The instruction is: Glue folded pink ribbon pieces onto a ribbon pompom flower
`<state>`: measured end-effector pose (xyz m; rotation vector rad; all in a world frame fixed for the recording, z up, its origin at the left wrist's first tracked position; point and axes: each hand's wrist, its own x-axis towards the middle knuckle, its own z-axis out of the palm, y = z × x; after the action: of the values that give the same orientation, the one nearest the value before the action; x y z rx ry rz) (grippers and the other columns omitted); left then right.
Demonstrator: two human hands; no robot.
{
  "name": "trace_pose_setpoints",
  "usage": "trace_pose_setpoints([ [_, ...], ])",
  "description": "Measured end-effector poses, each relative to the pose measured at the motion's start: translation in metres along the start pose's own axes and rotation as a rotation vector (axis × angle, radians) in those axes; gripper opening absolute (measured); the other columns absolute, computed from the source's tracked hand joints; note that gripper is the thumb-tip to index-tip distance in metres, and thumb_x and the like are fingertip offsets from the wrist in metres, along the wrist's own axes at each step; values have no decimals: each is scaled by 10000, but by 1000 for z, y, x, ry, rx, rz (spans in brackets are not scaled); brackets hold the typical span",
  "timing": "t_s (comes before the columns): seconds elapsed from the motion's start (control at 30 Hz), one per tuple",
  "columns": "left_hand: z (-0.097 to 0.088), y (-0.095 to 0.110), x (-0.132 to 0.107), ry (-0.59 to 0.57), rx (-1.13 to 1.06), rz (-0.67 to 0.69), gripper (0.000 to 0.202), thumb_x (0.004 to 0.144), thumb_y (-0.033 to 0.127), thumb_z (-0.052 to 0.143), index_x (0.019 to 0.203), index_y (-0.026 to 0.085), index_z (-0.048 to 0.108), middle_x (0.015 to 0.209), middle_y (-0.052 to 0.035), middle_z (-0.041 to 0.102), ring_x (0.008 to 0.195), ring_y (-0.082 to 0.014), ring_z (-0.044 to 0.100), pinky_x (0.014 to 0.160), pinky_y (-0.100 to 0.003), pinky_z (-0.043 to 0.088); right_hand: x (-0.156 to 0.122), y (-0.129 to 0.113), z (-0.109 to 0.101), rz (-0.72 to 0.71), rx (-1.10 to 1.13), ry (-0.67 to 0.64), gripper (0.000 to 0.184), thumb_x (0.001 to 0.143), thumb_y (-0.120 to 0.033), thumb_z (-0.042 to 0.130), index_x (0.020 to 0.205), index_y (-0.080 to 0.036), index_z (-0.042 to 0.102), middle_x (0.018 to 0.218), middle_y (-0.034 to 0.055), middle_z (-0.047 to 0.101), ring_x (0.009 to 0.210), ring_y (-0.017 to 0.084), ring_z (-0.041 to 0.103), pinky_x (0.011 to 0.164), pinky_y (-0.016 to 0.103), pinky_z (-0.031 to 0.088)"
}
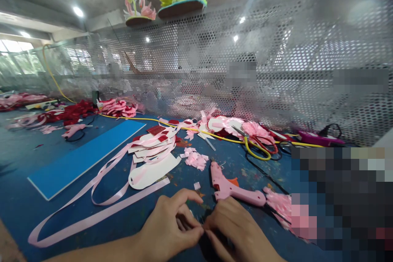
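At the near edge of the blue table my left hand (172, 221) is closed in a pinch, thumb and fingertips together. Its tips meet those of my right hand (231, 227), which is also closed with the fingers curled down. Whatever lies between them is too small or hidden to name. Just beyond my right hand a pink glue gun (242, 195) lies on its side. Past my left hand is a stack of white card shapes (150, 172) with a long pink ribbon (89, 222) looping out to the left. Small pink ribbon pieces (196, 159) are heaped beyond.
Yellow-handled scissors (258, 154) lie at the back right by a yellow cord (221, 136). A blue board (89, 157) rests on the left, near a second pink glue gun (73, 130). A perforated metal screen (196, 69) rises behind. More pink ribbon pieces (279, 206) lie right.
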<state>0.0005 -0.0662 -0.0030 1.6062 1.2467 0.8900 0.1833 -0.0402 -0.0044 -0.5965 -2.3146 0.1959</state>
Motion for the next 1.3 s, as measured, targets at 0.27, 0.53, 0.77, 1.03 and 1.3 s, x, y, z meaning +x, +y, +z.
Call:
trace_pose_setpoints([
  [0.27,-1,-1,2,-38,5,4,332,656,155,637,981,156,569,688,-35,731,546,-141,653,545,-200,511,0,3,6,-13,-43,32,168,770,-64,463,720,-190,561,636,0,582,588,126,487,593,237,371],
  [0.53,-2,0,1,-51,34,30,299,677,168,632,971,155,577,697,-35,731,553,-138,648,556,-204,512,-2,4,7,-21,-86,21,181,778,-58,437,712,-191,540,629,2,567,587,131,483,595,247,369],
  [0.77,-1,-1,1,-53,42,53,277,683,173,642,954,158,584,701,-34,734,560,-133,648,564,-198,508,1,2,1,28,-83,-15,187,772,-58,421,715,-193,538,652,13,580,599,140,493,594,256,386],
  [1.03,-3,1,0,-47,49,30,276,682,173,637,952,156,584,697,-33,728,564,-132,643,566,-195,507,3,-2,-7,47,15,-48,142,743,-87,507,785,-199,585,744,31,630,700,150,548,650,256,424],
  [1.3,-3,-2,1,-63,92,89,268,682,140,617,949,146,600,682,-36,720,576,-134,647,585,-190,512,2,0,-1,-35,-34,-44,174,789,-73,445,740,-195,560,673,21,616,638,136,530,625,261,409],
])
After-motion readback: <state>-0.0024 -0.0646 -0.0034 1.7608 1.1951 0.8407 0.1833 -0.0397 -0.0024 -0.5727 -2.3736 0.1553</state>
